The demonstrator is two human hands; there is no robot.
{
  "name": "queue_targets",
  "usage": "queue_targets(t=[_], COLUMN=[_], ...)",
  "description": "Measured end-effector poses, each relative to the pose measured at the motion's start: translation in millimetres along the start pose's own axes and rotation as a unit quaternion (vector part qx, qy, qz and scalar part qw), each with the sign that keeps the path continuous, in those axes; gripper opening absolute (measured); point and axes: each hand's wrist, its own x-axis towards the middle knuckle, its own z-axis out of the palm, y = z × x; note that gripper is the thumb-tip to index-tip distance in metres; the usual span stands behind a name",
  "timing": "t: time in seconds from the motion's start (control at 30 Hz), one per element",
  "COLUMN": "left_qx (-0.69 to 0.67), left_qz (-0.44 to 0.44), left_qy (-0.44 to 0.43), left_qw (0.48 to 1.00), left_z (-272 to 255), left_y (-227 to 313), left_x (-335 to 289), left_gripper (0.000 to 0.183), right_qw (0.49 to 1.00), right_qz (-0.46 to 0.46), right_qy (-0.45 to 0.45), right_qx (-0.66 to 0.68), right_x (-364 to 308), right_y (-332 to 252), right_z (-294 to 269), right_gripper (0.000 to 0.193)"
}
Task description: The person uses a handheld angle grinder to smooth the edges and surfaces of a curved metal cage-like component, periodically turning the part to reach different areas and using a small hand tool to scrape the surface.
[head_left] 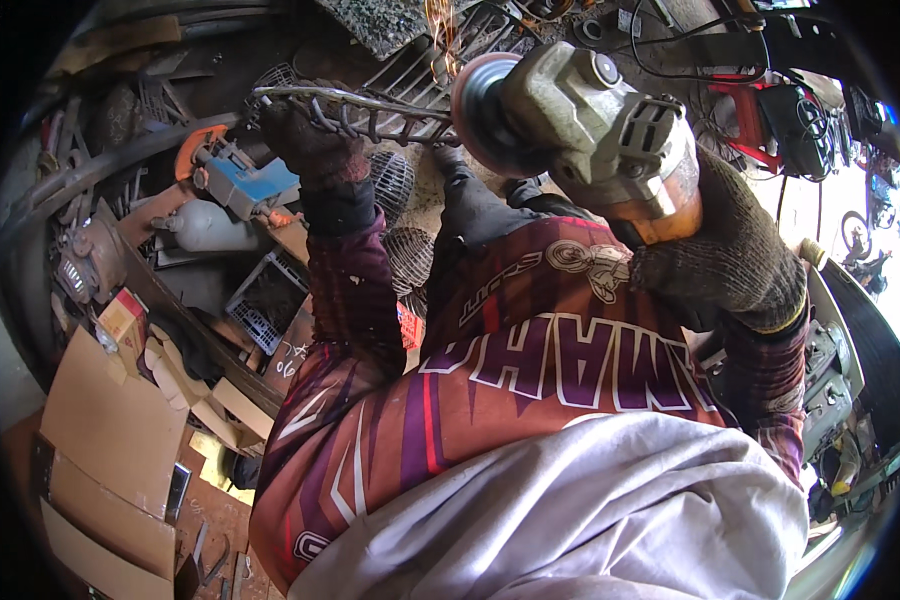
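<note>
My right hand (735,240), in a dark knitted glove, is wrapped round the body of a worn grey and orange angle grinder (610,140). Its disc (482,112) touches or nearly touches the right end of a narrow metal frame (385,112) with short rungs, like a small ladder. Orange sparks (442,40) spray past the far side of the disc. My left hand (315,145), in a dark glove, closes on the left part of that frame; its fingers are partly in shadow.
Metal grating (420,70) lies on the ground beyond. To the left are a blue and orange tool (245,180), a plastic crate (268,300) and cardboard boxes (110,420). Dark cables (670,70) run at the far right, near a red stand (745,120). Wire fan guards (407,255) sit below my left forearm.
</note>
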Motion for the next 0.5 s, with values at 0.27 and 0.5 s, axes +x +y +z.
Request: queue_targets(t=[0.27,0.5], left_qx=[0.044,0.224], left_qz=[0.014,0.075], left_qy=[0.037,0.018], left_qw=[0.998,0.972], left_z=[-8,-22], left_y=[-3,59], left_x=[-13,-1], left_gripper=[0.038,0.031], right_qw=[0.999,0.999], right_qz=[0.023,-0.041], right_qy=[0.003,-0.012], right_qx=[0.023,-0.011], right_x=[-18,-22], right_y=[21,12], right_z=[-20,-5], right_gripper=[0.065,0.064])
